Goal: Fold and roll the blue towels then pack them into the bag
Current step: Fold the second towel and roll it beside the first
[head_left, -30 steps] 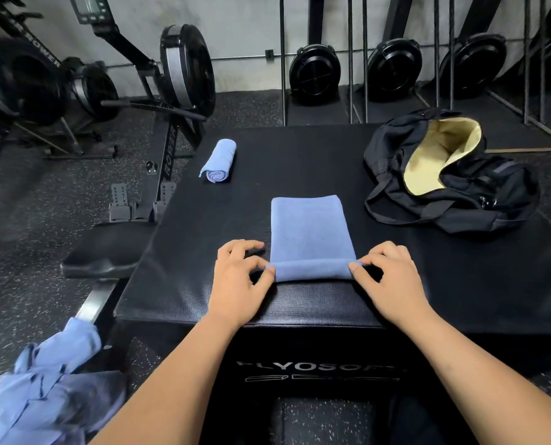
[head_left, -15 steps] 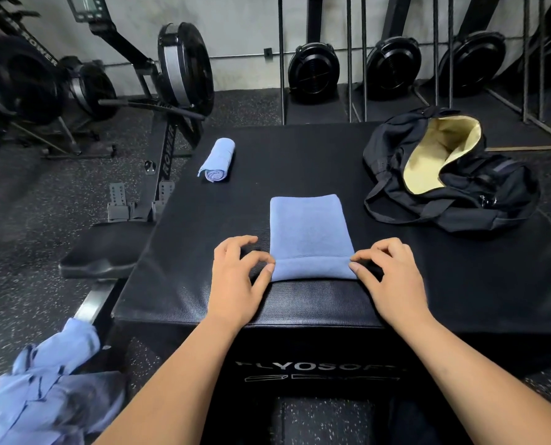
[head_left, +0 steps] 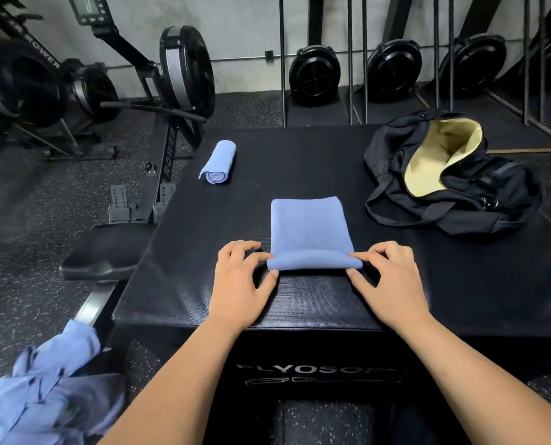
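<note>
**Rolling a towel: first turn started, both hands on the near end**

Step in hand is the roll. The fold looks done: a blue towel (head_left: 309, 226) lies as a flat strip in the middle of the black padded box (head_left: 299, 155), long side running away from the person. Its near end is curled up and over into one small turn.

The left hand (head_left: 238, 277) pinches the left end of that turn and the right hand (head_left: 393, 281) pinches the right end. On each hand the thumb is at the near side and the forefinger on top, clamped on the cloth. The other fingers are bent and seem to be off it.

So the curled end sits between the two hands, touching their fingertips (head_left: 274, 275). The rest of the strip lies flat beyond them, untouched.

One rolled towel (head_left: 218, 162) lies near the far left edge of the box, well apart from the hands. The bag (head_left: 492, 200) lies open at far right with its pale lining showing and no towel seen inside. A heap of loose towels (head_left: 43, 380) sits low at the left, off the box. Judged from this, the task is early.

The next move is probably to push the turn forward along the strip. That needs both ends kept level and tight, with the fingers walking over the top. The cloth is soft, so uneven pressure would likely skew the roll or leave it loose.
</note>
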`<act>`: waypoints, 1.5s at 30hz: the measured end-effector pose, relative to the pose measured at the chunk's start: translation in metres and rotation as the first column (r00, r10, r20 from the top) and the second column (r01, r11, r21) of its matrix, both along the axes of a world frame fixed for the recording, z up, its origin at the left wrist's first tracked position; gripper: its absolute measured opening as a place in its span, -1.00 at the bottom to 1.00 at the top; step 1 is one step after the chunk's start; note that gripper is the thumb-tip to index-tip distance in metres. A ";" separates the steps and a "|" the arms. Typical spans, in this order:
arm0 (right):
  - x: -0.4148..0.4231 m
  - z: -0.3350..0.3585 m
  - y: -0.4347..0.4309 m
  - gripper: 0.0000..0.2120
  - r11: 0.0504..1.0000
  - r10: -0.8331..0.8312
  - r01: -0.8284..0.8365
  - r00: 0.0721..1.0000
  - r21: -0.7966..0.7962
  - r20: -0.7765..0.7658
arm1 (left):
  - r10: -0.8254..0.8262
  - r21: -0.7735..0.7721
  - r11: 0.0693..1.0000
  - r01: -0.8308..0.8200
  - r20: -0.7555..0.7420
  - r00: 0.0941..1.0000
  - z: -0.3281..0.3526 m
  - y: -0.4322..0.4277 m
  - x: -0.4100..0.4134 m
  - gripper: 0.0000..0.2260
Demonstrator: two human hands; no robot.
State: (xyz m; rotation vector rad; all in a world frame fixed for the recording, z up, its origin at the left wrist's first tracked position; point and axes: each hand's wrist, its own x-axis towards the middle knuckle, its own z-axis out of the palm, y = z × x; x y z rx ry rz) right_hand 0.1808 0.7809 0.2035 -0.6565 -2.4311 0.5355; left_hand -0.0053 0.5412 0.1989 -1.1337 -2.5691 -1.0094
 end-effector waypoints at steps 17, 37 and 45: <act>0.002 0.009 -0.003 -0.78 0.979 -0.056 0.044 0.997 -0.198 -0.055 | 0.012 0.076 0.997 -0.017 0.065 0.998 0.009 0.000 0.006 -0.84; -0.002 -0.002 0.004 -0.65 0.998 0.005 -0.002 0.999 -0.059 0.045 | 0.004 0.035 0.999 -0.007 0.081 0.997 0.003 -0.001 0.000 -0.74; -0.001 0.005 0.001 -0.79 0.981 0.013 -0.019 0.999 -0.195 -0.034 | 0.018 0.040 0.999 -0.021 0.066 0.998 0.006 0.000 0.004 -0.78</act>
